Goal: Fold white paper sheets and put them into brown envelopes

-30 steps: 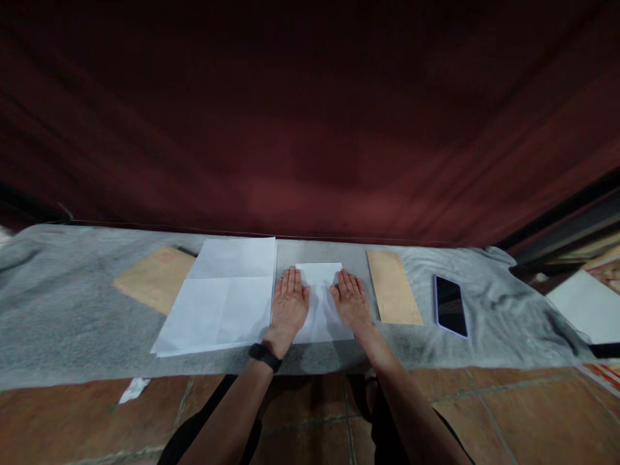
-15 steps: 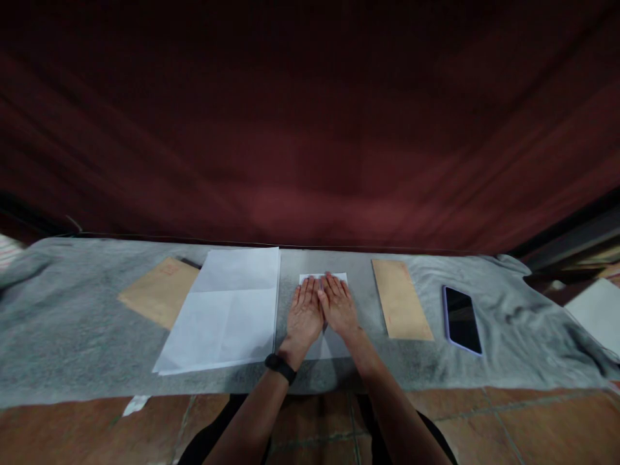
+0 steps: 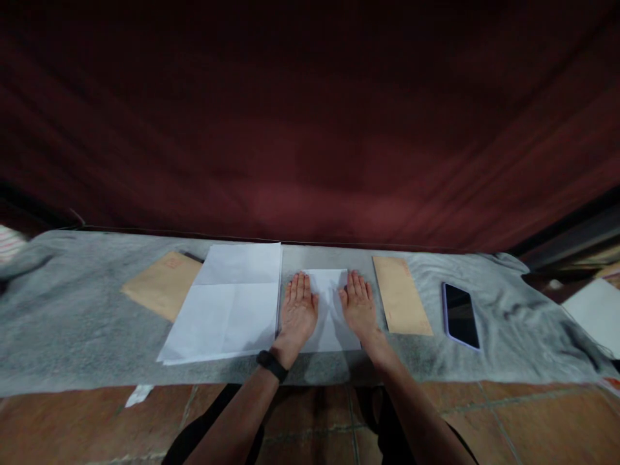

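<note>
- Small white paper (image 3: 329,316) lies flat on the gray cloth (image 3: 82,323), just past the brown floor tiles (image 3: 547,420), between the two hands.
- Left hand (image 3: 298,313) is wide open and flat, palm down, with straight fingers close together. It lies over the paper's left edge and grips nothing. A dark band (image 3: 272,366) is on that wrist.
- Right hand (image 3: 359,309) is just as open and flat, over the paper's right edge. It grips nothing too.
- Half a second ago, the hands were side by side in the middle of the paper. Now they are apart, and the middle shows again.
- Big white sheets (image 3: 237,323) with fold lines sit just left of the left hand.
- One brown envelope (image 3: 402,297) is near the right hand, with a phone (image 3: 461,316) past it. Another envelope (image 3: 159,284) is left of the big sheets. These have stayed put.
- Farthest back hangs a dark red curtain (image 3: 310,174).
</note>
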Tool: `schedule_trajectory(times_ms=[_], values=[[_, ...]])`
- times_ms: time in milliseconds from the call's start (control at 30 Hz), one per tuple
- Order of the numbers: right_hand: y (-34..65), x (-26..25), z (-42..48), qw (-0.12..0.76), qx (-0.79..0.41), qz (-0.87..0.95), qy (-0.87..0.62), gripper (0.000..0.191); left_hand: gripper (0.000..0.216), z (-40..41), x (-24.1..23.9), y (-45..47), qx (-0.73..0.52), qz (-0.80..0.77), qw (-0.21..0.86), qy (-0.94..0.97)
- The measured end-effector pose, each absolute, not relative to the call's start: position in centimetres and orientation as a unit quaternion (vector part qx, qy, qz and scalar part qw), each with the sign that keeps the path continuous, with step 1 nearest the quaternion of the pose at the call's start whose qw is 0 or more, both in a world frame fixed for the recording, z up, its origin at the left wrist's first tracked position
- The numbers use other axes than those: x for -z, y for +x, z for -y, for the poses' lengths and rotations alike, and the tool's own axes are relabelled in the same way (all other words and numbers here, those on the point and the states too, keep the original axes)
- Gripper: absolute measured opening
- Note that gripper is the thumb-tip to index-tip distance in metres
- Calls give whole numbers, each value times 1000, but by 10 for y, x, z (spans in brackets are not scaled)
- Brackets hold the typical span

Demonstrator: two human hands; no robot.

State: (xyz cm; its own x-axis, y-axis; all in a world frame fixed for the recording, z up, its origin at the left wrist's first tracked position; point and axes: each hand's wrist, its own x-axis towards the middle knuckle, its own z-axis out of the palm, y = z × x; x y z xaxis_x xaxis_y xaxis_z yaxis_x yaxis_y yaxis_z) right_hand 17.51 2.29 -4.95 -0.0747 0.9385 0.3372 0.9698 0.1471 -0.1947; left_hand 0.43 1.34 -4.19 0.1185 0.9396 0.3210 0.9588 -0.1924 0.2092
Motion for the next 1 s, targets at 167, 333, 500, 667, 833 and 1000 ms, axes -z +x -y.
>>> schedule_trajectory(times_ms=[167, 333, 500, 667, 833, 1000], values=[[157, 47, 16, 185, -11, 809, -557, 57, 61, 24, 46, 22, 176, 528, 28, -830], [163, 50, 37, 167, 5, 829, -533, 58, 61, 39, 47, 12, 165, 534, 27, -829], [179, 50, 38, 160, 35, 820, -548, 57, 59, 40, 46, -4, 176, 560, 20, -809], [187, 49, 40, 143, 35, 813, -563, 58, 61, 43, 47, -11, 173, 591, 3, -788], [200, 51, 43, 135, 35, 807, -573, 58, 60, 45, 44, -16, 161, 613, -7, -773], [208, 45, 45, 142, 27, 795, -589, 57, 59, 51, 30, -10, 160, 621, 5, -767]])
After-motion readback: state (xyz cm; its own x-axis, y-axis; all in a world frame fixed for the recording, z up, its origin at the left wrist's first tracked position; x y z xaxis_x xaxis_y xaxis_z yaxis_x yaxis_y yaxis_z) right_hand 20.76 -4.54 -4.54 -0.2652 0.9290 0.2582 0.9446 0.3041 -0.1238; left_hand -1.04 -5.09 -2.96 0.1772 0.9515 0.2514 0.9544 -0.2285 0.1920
